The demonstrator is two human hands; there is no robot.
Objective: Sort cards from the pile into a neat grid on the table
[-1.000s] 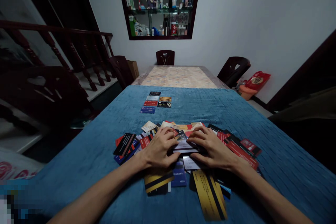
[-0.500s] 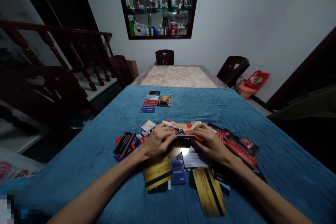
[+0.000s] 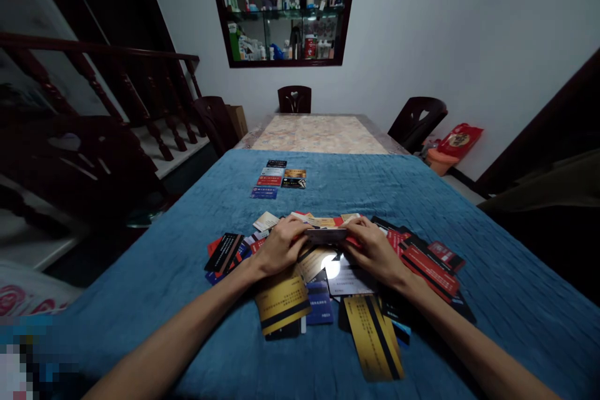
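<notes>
Silver-grey thin rectangular plastic card [image 3: 327, 236], one as far as shows: being held just above the heap, tilting so steeply that it is presenting only a narrow strip. Left hand [image 3: 281, 245], bare: fingers and thumb pinching the card's left end. Right hand [image 3: 371, 247], bare: likewise gripping the right end, no opening showing at either pinch. Step in hand, by judgement: viewing or turning one card picked out from many. Next move, by judgement: calling for an even pinch at both ends and clearance over the loose cards. Heap of overlapping multicoloured plastic cards [image 3: 429, 272]: spreading beneath and around, including one glossy white card [image 3: 354, 282] reflecting a bright glare. Six flat cards [image 3: 269, 180]: lying farther off in two columns, four left, two right. Crinkled blue cloth [image 3: 187, 219]: underlying all.
</notes>
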